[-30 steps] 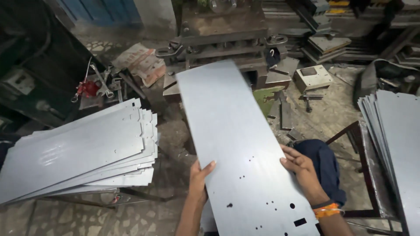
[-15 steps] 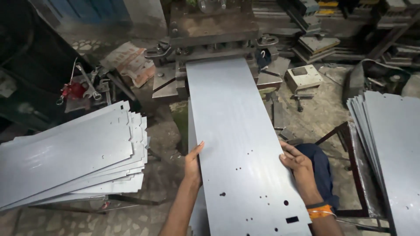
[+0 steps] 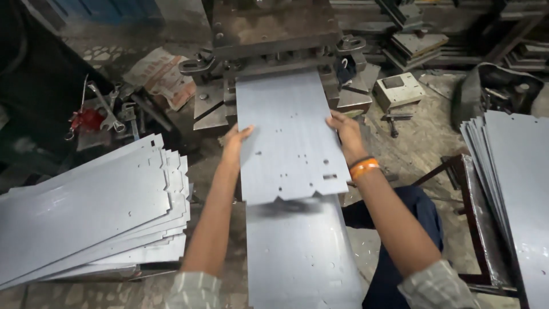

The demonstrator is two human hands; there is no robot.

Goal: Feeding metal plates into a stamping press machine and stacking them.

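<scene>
A long grey metal sheet (image 3: 289, 134) with small punched holes and a notched near end lies flat, its far end under the dark press machine (image 3: 274, 28). My left hand (image 3: 235, 139) grips its left edge. My right hand (image 3: 345, 130), with an orange band at the wrist, grips the right edge. Below the sheet's near end lies another grey sheet (image 3: 300, 257) running toward me.
A stack of similar punched sheets (image 3: 86, 212) sits at the left. Another stack (image 3: 514, 189) rests on a dark metal frame (image 3: 474, 229) at the right. Spanners and a red tool (image 3: 88, 117) lie at the left, and a small white box (image 3: 398, 90) sits right of the press.
Both hands have pushed the sheet forward, away from me, so its far end now sits under the press. Its notched near end now shows over a second sheet.
</scene>
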